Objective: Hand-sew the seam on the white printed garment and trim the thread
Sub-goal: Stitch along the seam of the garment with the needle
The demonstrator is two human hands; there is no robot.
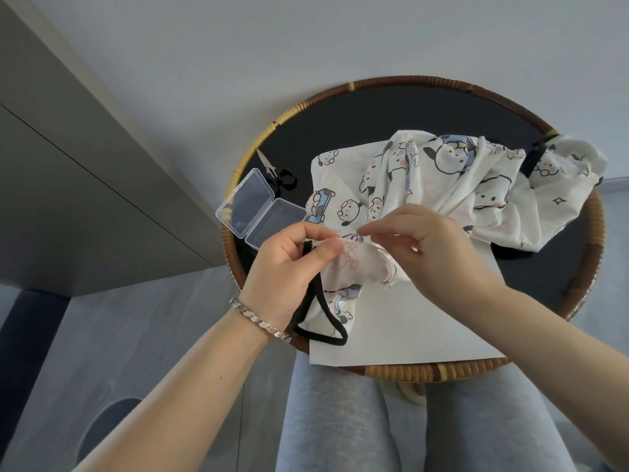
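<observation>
Seam under way, judged unfinished. Your left grip clamps the gathered edge of the white printed garment together with its black strap. Your right grip pinches narrowly on that edge, just beside the left; no needle or thread can be made out. Beyond both grips, the rest heaps on the round bench. The scissors lie beyond the left grip, so trimming likely remains.

Garment lies from tray centre to far-right rim, partly on sheet; sheet reaches near edge. Box at left edge, scissors just behind. L hand, R hand pinch garment's near-left end.
</observation>
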